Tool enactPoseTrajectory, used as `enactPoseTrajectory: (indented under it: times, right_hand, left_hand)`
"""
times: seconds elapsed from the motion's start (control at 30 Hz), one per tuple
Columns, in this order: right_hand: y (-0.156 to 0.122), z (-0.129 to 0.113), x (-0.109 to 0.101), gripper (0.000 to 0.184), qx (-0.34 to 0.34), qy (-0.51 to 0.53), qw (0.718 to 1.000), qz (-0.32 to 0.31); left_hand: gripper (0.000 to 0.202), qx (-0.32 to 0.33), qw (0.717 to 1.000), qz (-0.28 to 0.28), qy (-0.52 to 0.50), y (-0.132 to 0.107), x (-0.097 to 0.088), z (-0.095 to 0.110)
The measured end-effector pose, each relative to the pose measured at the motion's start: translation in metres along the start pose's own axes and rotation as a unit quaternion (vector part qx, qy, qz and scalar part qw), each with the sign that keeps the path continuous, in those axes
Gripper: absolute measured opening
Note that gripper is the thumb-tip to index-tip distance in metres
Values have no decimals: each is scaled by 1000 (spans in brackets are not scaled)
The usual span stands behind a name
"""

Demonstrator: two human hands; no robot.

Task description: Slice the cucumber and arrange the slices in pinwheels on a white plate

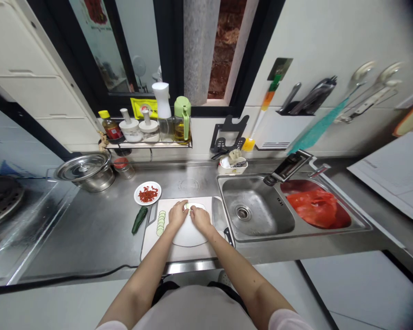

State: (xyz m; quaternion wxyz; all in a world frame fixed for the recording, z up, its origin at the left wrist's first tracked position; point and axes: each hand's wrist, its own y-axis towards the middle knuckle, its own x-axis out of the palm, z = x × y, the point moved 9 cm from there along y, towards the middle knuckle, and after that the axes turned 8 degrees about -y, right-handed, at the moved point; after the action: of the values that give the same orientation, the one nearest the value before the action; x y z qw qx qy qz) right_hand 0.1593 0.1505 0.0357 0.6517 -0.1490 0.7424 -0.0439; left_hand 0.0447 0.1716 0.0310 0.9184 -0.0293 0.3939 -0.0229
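Note:
My left hand and my right hand meet over a white plate that lies on the white cutting board. Both hands pinch pale green cucumber slices at the plate's far rim, fingers curled. A row of cucumber slices lies on the board left of my left hand. A dark green cucumber piece rests on the steel counter beside the board. A knife lies along the board's right edge, its black handle toward me.
A small white dish of chopped red chili sits behind the board. A steel pot stands left, a stove further left. The double sink on the right holds a red bag. A condiment shelf lines the wall.

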Motion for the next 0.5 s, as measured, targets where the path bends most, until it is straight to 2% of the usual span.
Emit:
enactPoseTrajectory:
  times: [0.13,0.27,0.4,0.5]
  right_hand:
    - [-4,4,-5,31,6,2,1000,14]
    - [-10,3,-8,32,-5,1,1000,22]
    - [-13,-6,-6,36,-33,-23,999,9]
    - [-12,-11,-1,39,-48,-49,998,-13]
  left_hand:
    - [40,-11,998,44,-41,-8,-11,-4]
    - [34,-7,990,106,-88,-28,-28,-11]
    - [30,-29,979,160,-119,-58,-44,-34]
    - [30,-64,974,173,-131,-78,-52,-55]
